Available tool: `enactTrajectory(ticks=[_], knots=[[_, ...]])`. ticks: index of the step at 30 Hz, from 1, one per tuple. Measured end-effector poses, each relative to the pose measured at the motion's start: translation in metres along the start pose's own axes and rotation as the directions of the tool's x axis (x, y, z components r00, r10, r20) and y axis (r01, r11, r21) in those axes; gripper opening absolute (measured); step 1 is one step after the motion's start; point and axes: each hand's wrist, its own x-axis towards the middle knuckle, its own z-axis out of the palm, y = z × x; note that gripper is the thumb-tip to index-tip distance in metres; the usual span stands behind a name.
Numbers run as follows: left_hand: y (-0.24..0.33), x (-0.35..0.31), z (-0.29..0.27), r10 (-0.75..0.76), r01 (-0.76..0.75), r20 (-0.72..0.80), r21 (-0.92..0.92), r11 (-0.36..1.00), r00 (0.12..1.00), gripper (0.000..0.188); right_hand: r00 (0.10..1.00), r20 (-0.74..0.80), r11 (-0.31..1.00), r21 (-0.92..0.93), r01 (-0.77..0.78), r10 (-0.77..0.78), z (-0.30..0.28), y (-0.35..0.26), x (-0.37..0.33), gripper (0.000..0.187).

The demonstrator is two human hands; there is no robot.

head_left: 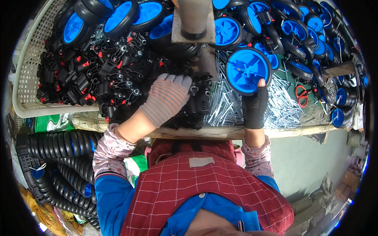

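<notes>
My right hand, in a black glove with a bare thumb tip, grips a blue wheel with a black tyre at its lower rim. The thumb presses on its face; the other fingers are hidden behind it. My left hand wears a grey striped glove and is curled among black plastic brackets. Its fingertips are turned down and hidden, so what they hold cannot be made out. Left of it lies a heap of similar brackets with red tabs. Loose long metal pins lie around and below the held wheel.
A pale perforated crate stands at the left. A metal post on a square plate rises at the back. More blue wheels crowd the right side, near red-handled scissors. Wheel stacks lie below the table edge.
</notes>
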Motion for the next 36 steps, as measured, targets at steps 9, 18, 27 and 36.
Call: enactTrajectory(ticks=[9,18,27,36], knots=[[-0.037,0.004,-0.029,-0.002,-0.036,-0.426,-0.081,0.996,0.905,0.057,0.993,-0.053,0.948,0.309,-0.08,0.101,0.023,-0.002,0.005,0.067],[-0.072,0.033,-0.013,-0.136,0.117,-0.625,-0.071,0.991,0.769,0.068,0.997,-0.012,0.958,0.276,-0.074,0.081,0.019,0.015,0.019,0.066],[-0.086,0.049,-0.057,-0.147,0.153,-0.1,0.053,0.987,0.984,0.061,0.996,0.072,0.935,0.349,-0.066,0.044,0.016,0.019,0.019,0.069],[-0.106,-0.077,-0.103,-0.132,0.11,-0.531,-0.072,0.991,0.837,0.049,0.995,0.052,0.959,0.264,-0.1,0.089,0.01,0.029,0.021,0.071]])
